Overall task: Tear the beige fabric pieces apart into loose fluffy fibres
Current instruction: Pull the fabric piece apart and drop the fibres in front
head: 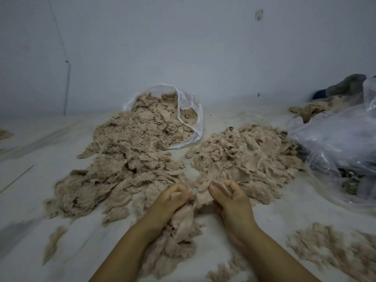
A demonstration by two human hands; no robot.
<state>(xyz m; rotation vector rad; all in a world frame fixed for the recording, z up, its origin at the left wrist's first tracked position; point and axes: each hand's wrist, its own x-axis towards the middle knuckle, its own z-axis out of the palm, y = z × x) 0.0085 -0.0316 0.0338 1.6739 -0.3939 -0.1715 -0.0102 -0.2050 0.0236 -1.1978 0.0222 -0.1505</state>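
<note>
Left pile (126,159): beige fabric scraps spilling from a clear plastic bag (191,119) lying at the far side, against the wall.
Left hand (173,197): fingers curled, pinching one end of a beige fabric piece (195,200).
Fabric piece: held between both hands, near centre, its tail hanging onto fluffy fibres (175,247) below.
Right hand (230,197): fingers curled, gripping the piece's other end.
Right pile (248,153): more scraps, just beyond the hands.
Far right: a crumpled plastic bag (341,139).
</note>
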